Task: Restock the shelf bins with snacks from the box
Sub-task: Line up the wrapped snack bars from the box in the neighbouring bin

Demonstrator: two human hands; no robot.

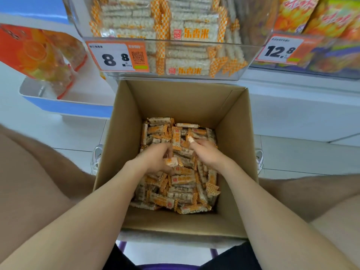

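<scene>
Surface: white tiled floor (292, 158), shop shelving ahead of you. One cardboard box (175, 98) sits between your knees, below one clear shelf bin (194, 40) stocked with rice bars. Snack bars (181, 193) are heaped in the box, too many to count. Your left hand (155, 160) pinches one bar. Your right hand (206, 151) digs into the heap; I cannot tell its grasp. Two price tags: 8.8 tag (116, 57) and 12.8 tag (280, 48).
</scene>
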